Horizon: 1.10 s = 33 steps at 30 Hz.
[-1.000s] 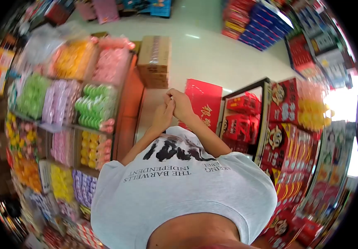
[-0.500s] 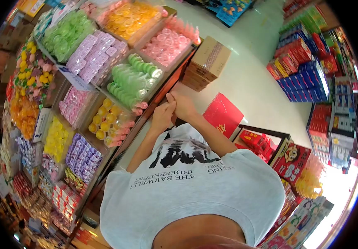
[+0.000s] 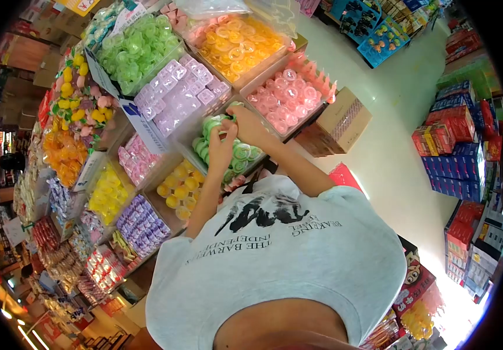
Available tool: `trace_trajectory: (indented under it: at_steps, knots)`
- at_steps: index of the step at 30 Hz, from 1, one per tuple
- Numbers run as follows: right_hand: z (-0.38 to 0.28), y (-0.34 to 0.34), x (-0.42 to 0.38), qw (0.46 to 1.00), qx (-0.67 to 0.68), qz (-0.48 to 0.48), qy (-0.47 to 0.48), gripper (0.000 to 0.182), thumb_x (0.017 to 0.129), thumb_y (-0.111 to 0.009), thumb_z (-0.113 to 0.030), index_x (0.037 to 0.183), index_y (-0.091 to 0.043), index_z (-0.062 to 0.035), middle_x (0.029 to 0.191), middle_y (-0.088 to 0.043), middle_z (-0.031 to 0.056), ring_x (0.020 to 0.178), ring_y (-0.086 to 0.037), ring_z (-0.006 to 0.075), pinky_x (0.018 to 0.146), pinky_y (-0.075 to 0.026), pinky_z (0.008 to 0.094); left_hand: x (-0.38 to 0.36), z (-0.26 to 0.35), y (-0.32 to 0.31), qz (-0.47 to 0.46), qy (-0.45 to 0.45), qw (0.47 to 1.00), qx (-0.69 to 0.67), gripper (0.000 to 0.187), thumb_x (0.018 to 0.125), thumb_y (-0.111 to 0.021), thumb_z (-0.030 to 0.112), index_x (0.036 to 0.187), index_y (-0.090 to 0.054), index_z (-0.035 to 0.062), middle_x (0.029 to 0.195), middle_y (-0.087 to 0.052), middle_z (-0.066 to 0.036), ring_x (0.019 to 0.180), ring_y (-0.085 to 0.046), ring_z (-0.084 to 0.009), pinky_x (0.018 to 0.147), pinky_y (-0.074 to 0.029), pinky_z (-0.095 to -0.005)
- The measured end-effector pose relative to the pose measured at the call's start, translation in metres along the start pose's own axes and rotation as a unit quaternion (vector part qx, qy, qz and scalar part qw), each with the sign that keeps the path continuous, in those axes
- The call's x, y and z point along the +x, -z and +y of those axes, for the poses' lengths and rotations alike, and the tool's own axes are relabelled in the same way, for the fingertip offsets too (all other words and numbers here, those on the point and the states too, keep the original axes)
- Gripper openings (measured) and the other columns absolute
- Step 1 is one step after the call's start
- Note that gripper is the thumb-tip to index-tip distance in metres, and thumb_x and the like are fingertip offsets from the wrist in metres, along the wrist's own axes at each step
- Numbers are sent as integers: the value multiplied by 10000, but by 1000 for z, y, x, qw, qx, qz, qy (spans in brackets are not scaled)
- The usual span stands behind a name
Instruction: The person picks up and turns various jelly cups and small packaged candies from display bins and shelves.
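Observation:
My left hand [image 3: 222, 146] is over a clear bin of green jelly cups [image 3: 245, 153], its fingers bent together near the cups on the left side. Just beside it, my right hand [image 3: 250, 125] reaches over the same bin with curled fingers, and the fingertips of both hands meet or nearly meet. Whatever lies between the fingers is too small and covered to make out. Pink jelly cups [image 3: 283, 100] fill the bin to the right, and lilac square cups [image 3: 175, 93] are heaped behind my left hand.
Around these stand bins of orange cups [image 3: 238, 46], light green cups [image 3: 137, 49], yellow round cups [image 3: 178, 188] and purple packets [image 3: 141, 220]. A cardboard box [image 3: 342, 121] sits on the floor to the right. Stacked blue boxes [image 3: 455, 169] line the far right.
Both hands, clasped together in front of the display edge before, have moved forward over the green cups and separated somewhat. My body has come closer to the bins, and the view has shifted.

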State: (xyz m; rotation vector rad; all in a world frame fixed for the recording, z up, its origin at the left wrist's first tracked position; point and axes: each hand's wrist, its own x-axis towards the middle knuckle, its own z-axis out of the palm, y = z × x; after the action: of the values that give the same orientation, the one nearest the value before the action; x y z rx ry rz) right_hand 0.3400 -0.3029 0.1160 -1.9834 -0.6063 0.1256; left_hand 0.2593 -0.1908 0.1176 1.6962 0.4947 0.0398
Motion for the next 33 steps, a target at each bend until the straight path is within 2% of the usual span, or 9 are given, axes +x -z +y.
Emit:
trace_trajectory:
  at_steps: [3,10,12,15,20,22,25,27,33]
  knots:
    - [7,-3,41,993,72,-42,-78,525,864,-648,-344,1196,-554,53,1154,-623,276,1035,-625,396,881,-496,430,49,-7,5,38,-13,999,-24,604,881,-714,410,1221,-511,-46,1248,-515,-167,1056,-539,-237,925,-450,-349]
    - [52,-53,94,977,171,-45,-115,743,831,-715,-433,1323,-455,60,1141,-631,272,1053,-635,349,906,-491,396,98,20,15,55,20,998,-8,772,859,-729,427,1308,-422,-121,1231,-512,-203,1142,-519,-252,972,-430,-346]
    - [43,-49,101,955,207,-95,-192,808,812,-744,-463,1343,-439,65,1150,-621,269,1067,-628,333,908,-492,384,117,-7,16,70,13,997,-20,783,860,-730,417,1326,-401,-120,1235,-515,-203,1145,-523,-249,969,-434,-342]
    - [63,-71,105,975,174,-58,-126,787,813,-753,-437,1338,-446,61,1173,-611,263,1074,-628,319,896,-501,376,123,-19,19,89,8,995,-38,796,857,-736,400,1346,-378,-116,1244,-521,-201,1142,-534,-248,969,-439,-340]
    - [25,-37,86,963,227,-14,-147,709,838,-746,-346,1354,-450,40,1248,-587,238,1117,-610,289,920,-497,366,104,10,15,86,44,995,-16,766,858,-750,326,1379,-348,-64,1258,-518,-175,1176,-514,-222,972,-440,-327]
    - [17,-21,75,948,266,-13,-171,719,837,-756,-344,1371,-450,27,1303,-566,223,1197,-572,288,979,-470,361,91,26,9,40,-1,996,-77,800,803,-801,283,1360,-372,-97,1263,-528,-189,1139,-545,-257,913,-484,-345]
    - [14,-7,51,955,243,4,-172,613,852,-742,-207,1347,-464,22,1258,-590,182,1102,-630,251,891,-522,348,67,28,-4,51,-57,995,-62,763,786,-809,216,1354,-387,-69,1240,-540,-166,1087,-567,-228,872,-503,-341]
    - [4,4,30,931,343,74,-97,529,840,-694,-63,1307,-473,49,1179,-621,189,922,-689,243,772,-561,350,43,53,-10,8,-81,994,-75,789,775,-814,155,1374,-339,-44,1260,-493,-147,1057,-546,-197,897,-491,-316]
    - [-61,55,-71,928,278,239,-63,449,867,-654,11,1287,-497,12,1125,-615,147,910,-666,214,762,-554,336,-40,81,-44,-111,-228,963,-89,761,749,-774,70,1384,-360,6,1228,-531,-139,1057,-565,-209,909,-479,-345]
